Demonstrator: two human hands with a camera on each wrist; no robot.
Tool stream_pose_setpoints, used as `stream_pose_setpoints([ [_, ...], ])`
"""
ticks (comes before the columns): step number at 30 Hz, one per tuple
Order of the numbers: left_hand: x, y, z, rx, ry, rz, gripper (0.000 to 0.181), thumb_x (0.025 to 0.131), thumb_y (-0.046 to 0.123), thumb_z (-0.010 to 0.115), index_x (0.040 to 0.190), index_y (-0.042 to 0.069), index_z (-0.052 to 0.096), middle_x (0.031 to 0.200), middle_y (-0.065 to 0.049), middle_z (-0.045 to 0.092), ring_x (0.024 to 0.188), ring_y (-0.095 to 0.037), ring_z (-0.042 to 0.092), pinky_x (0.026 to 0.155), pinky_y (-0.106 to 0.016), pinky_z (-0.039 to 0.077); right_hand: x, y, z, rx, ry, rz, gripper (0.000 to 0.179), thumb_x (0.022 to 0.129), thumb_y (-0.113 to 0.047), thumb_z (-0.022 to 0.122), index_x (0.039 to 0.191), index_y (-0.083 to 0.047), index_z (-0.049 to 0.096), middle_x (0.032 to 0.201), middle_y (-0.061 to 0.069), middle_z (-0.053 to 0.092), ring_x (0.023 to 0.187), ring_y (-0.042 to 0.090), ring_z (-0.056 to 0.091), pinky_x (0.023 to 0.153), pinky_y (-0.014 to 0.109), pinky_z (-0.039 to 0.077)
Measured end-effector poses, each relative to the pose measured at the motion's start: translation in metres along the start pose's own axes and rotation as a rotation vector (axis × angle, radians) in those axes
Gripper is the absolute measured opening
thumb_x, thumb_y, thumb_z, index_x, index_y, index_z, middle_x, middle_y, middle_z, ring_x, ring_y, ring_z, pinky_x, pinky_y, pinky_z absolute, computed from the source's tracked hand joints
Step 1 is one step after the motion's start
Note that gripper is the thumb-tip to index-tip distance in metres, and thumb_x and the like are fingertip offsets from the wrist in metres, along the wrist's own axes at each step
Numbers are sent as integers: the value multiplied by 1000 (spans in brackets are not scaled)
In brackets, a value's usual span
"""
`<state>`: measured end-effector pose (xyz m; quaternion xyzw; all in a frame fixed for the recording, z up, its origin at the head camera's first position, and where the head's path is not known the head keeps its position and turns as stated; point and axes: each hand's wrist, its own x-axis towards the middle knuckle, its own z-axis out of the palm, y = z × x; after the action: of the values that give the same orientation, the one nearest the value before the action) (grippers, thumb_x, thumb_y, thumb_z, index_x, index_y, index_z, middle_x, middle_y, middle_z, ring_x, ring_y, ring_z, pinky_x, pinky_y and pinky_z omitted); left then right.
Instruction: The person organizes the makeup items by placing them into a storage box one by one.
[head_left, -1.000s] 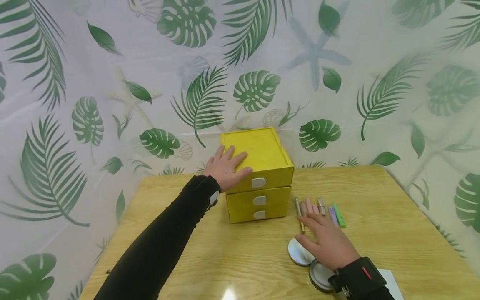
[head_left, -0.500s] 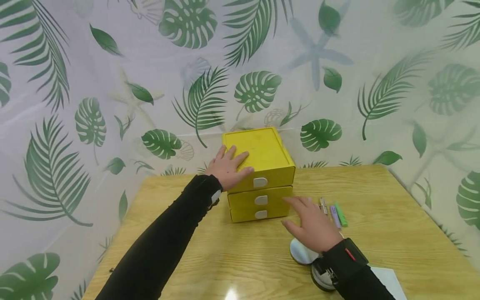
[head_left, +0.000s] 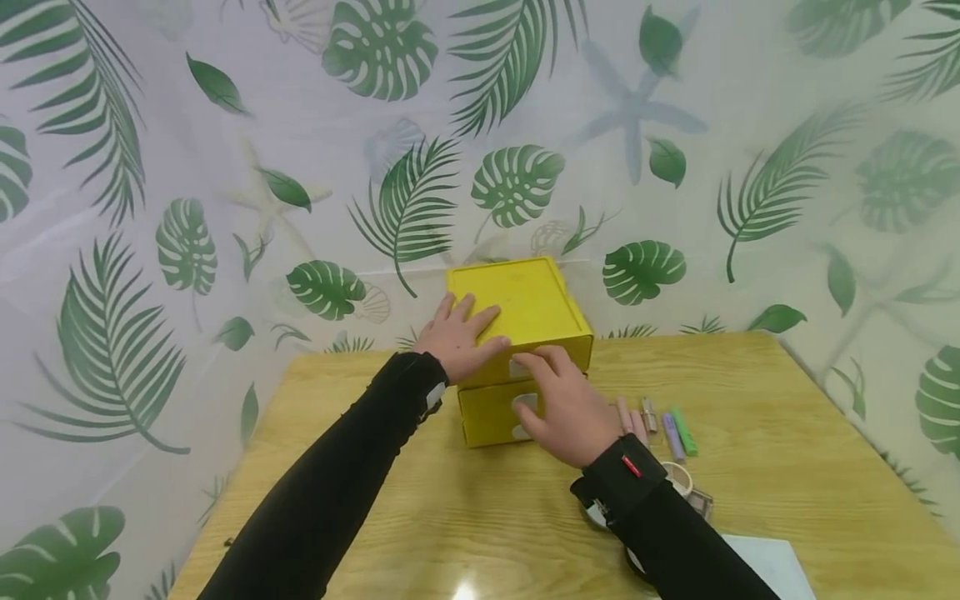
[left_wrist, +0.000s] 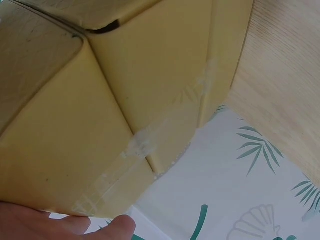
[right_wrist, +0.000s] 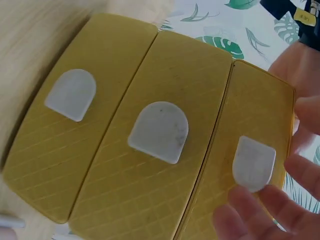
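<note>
A yellow chest of three stacked drawers (head_left: 517,292) stands at the back of the wooden table, each drawer front bearing a white tab. My left hand (head_left: 461,340) rests spread on the left edge of its top. Loosely bent, my right hand (head_left: 572,414) is at the front of the top drawer. In the right wrist view its fingertips (right_wrist: 242,197) are at the rounded end of the top tab (right_wrist: 254,162); whether they touch it is unclear. The middle tab (right_wrist: 159,132) and the bottom tab (right_wrist: 72,95) show there too. All drawers look closed.
Right of the chest lie pink tubes (head_left: 632,421), a silvery tube (head_left: 649,415), a purple stick (head_left: 673,437) and a green stick (head_left: 684,432). A small round container (head_left: 678,478) and a white sheet (head_left: 768,560) are nearer. Round discs are mostly under my right forearm.
My right hand has moved left and up, from above the small tubes to the top drawer's front. The left hand stays on the chest.
</note>
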<state>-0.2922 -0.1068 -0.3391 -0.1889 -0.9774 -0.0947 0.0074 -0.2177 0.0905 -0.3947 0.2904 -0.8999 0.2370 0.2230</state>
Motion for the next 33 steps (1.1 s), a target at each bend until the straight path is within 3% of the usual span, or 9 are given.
stream_pose_setpoints([
  [5, 1, 1, -1, -6, -10, 4, 66, 94, 65, 32, 149, 30, 28, 156, -11, 14, 138, -34, 0, 109, -56, 24, 7, 1, 6, -58, 14, 28, 52, 84, -21, 69, 131, -8, 50, 120, 14, 45, 92, 22, 49, 63, 34, 51],
  [13, 3, 5, -2, 12, -20, -6, 66, 93, 66, 31, 149, 31, 27, 157, -10, 13, 139, -34, -1, 108, -57, 26, 22, 1, 12, -119, 39, 108, 29, 82, -16, 70, 105, -5, 56, 95, 9, 41, 76, 20, 42, 57, 32, 48],
  [19, 4, 5, 1, 15, -40, -22, 66, 93, 67, 32, 150, 32, 26, 157, -9, 12, 139, -33, -1, 108, -58, 26, 24, -2, 13, -149, 17, 147, 25, 81, -17, 71, 98, -7, 55, 90, 7, 40, 72, 19, 42, 54, 30, 48],
  [33, 3, 0, -5, -11, -73, -30, 66, 94, 65, 32, 150, 32, 24, 157, -9, 9, 139, -33, -4, 105, -58, 30, 17, -11, 9, -139, 39, 131, 19, 80, -17, 70, 91, -9, 56, 85, 5, 41, 67, 16, 43, 51, 29, 45],
])
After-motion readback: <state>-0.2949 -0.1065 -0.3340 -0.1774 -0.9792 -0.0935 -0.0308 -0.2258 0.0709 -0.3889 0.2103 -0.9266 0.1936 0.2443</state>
